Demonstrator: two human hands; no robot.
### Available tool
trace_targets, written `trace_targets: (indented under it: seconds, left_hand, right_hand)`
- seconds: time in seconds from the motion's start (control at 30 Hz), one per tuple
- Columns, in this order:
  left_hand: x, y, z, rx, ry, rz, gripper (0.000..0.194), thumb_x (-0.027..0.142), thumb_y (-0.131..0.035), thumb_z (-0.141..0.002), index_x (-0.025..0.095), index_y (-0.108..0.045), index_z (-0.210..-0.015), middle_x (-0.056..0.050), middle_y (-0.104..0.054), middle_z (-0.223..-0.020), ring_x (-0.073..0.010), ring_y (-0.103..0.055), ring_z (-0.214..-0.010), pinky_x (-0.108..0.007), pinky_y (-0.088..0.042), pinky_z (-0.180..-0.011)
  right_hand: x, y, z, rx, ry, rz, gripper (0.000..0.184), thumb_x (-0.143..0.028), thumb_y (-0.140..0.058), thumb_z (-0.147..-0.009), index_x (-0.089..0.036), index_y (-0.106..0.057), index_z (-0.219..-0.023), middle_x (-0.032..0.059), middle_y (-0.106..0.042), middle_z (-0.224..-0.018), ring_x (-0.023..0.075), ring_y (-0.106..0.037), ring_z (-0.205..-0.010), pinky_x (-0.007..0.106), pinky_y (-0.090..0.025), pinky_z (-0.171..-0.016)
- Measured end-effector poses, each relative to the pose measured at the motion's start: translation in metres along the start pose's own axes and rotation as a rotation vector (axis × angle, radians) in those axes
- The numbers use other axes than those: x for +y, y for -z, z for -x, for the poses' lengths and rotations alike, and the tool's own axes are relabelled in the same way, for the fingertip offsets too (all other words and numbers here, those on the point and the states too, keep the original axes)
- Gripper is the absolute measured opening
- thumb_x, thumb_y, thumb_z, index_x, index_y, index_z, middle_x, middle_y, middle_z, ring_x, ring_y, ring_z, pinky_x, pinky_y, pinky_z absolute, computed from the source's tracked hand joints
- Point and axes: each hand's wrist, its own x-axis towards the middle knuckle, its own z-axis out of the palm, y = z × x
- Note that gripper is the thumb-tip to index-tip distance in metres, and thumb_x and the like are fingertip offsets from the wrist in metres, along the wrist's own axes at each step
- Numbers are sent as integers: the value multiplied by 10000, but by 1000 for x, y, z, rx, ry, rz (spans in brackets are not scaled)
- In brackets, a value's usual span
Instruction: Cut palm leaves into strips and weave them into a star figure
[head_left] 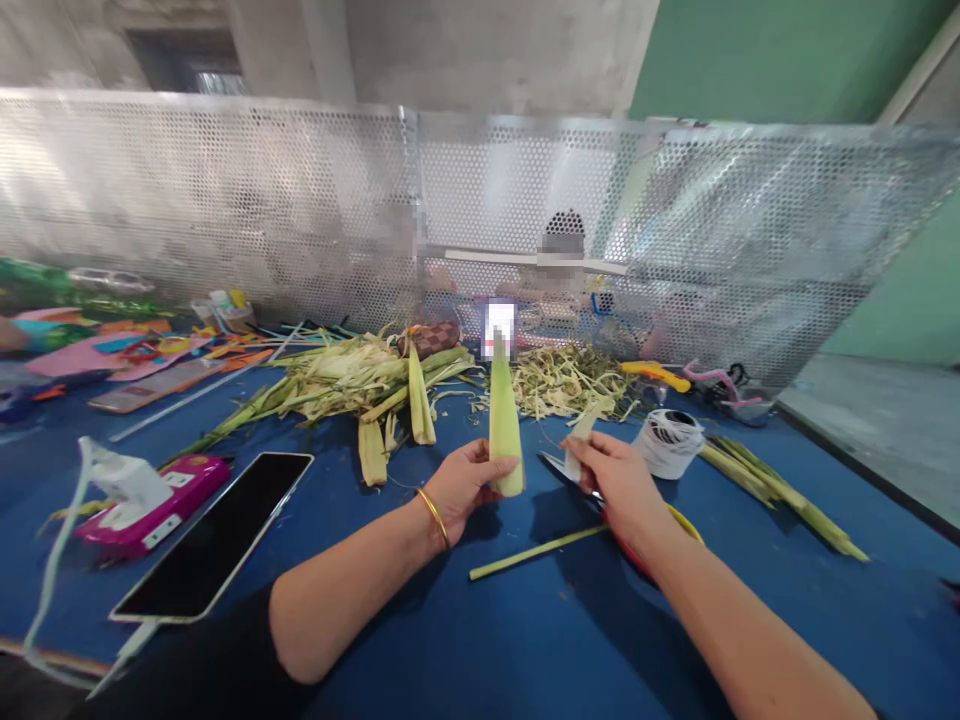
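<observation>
My left hand (463, 484), with a gold bangle on the wrist, grips a pale green rolled leaf cone (504, 420) and holds it upright above the blue table (525, 640). My right hand (621, 476) holds scissors (564, 470) with red and yellow handles, together with a small strip of pale leaf (583, 428) that sticks up from the fingers. The scissor blades point left, toward the base of the cone. A loose green leaf rib (534, 553) lies on the table below both hands.
A heap of green leaves (352, 382) and shredded trimmings (564, 378) lies behind my hands. A spool of white thread (669, 440) and leaf strips (780, 492) sit right. A phone (216, 536) and pink wipes pack (150, 500) lie left. Perforated metal screen (300, 200) closes the back.
</observation>
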Motion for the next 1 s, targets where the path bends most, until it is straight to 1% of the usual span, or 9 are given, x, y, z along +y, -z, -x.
trace_targets:
  seconds: [0.07,0.17,0.23,0.3,0.4,0.47,0.53,0.73,1.0]
  left_hand:
    - [1,0,0,7,13,4,324,244,-826,-568,145,-605,-782,-13,-656,-737,-101,-613,-621,-205,-474,-564]
    - [2,-2,3,-25,17,-4,334,248,-831,-564,152,-582,-764,-19,-664,-752,-112,-626,-631,-229,-501,-597]
    - [3,-3,5,-62,15,-7,347,265,-828,-569,156,-578,-783,-39,-683,-792,-130,-646,-664,-243,-513,-621]
    - [3,-4,8,-95,15,-7,363,288,-820,-581,157,-582,-821,-64,-699,-831,-148,-662,-692,-244,-512,-623]
    - [3,-6,11,-140,11,-15,406,322,-815,-579,152,-586,-867,-82,-708,-852,-171,-677,-715,-236,-500,-601]
    - [2,-6,11,-170,18,-32,421,350,-813,-572,147,-595,-870,-73,-703,-823,-178,-676,-715,-237,-493,-590]
    - [1,-5,10,-158,20,-54,398,368,-807,-573,141,-612,-836,-49,-685,-773,-160,-660,-694,-235,-490,-591]
    - [-2,-2,4,18,-34,-87,307,291,-823,-540,143,-589,-672,15,-595,-660,-85,-565,-607,-202,-472,-575]
    - [2,-5,7,-22,-15,58,287,204,-783,-589,158,-510,-667,11,-601,-631,-90,-581,-570,-238,-527,-620]
  right_hand:
    - [2,11,-13,76,10,51,345,-464,-596,-666,-153,-663,-799,20,-569,-580,155,-499,-478,302,-419,-479]
    - [1,25,-23,188,36,148,474,-388,-606,-664,-91,-625,-1033,176,-638,-948,297,-621,-791,438,-483,-713]
    - [-4,28,-20,285,145,277,648,-338,-634,-654,-67,-522,-1232,251,-505,-1248,392,-529,-1082,521,-400,-894]
    - [-9,23,-10,345,392,469,695,-359,-602,-718,-69,-439,-1328,252,-404,-1366,406,-382,-1251,537,-316,-993]
    - [-14,6,8,79,501,391,487,-414,-559,-790,-131,-581,-1185,182,-580,-1181,335,-512,-1116,478,-380,-959]
    - [-14,-6,18,-270,318,125,374,-446,-561,-798,-161,-661,-1018,117,-665,-992,275,-595,-936,410,-465,-840]
    - [-13,-15,24,-406,128,-107,341,-475,-623,-753,-167,-682,-886,71,-684,-858,234,-609,-815,361,-487,-754]
    - [-14,-18,27,-298,-112,-367,337,-436,-794,-572,-164,-655,-717,7,-645,-688,160,-566,-631,319,-479,-650]
    - [-10,-11,20,-273,-144,-449,297,-395,-801,-594,-176,-646,-721,-12,-641,-664,129,-548,-591,248,-432,-555]
